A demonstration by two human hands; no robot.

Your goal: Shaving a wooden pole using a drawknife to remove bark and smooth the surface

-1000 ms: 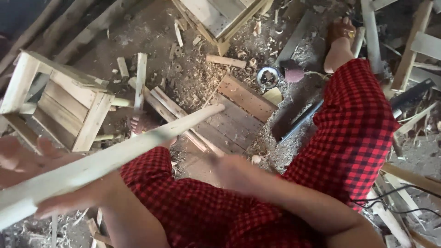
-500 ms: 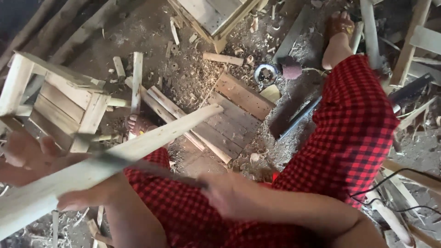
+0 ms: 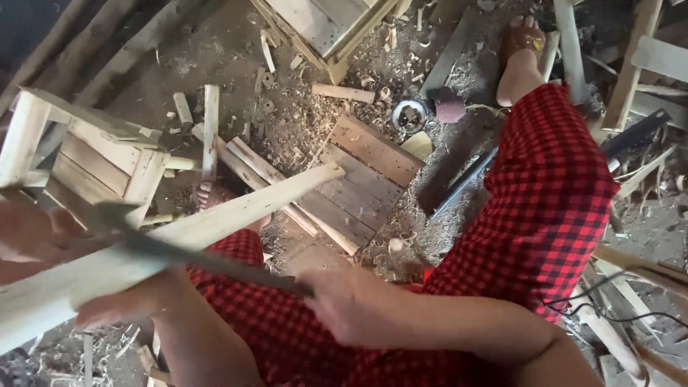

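1. A long pale wooden slat runs slantwise from the lower left corner up toward the middle of the view, lying across the person's lap in red-and-black checked cloth.
2. The left hand is at the slat's near end, on the left edge of the view; its fingers are curled about the wood from above and below, closed on it, though blur hides the exact grip.
3. The right hand is at lower centre, closed into a fist around the handle of a long dark blade.
4. The blade reaches leftward from that fist and lies across the slat's upper face, its far end near the left hand; it is motion-blurred.
5. A small wooden stool frame stands on the floor at left, just behind the slat.
6. A flat slatted wooden panel lies on the floor beyond the slat's far tip, amid shavings.
7. A small round tin sits just past that panel, beside a dark reddish lump.
8. A bare foot rests on the floor at top right.
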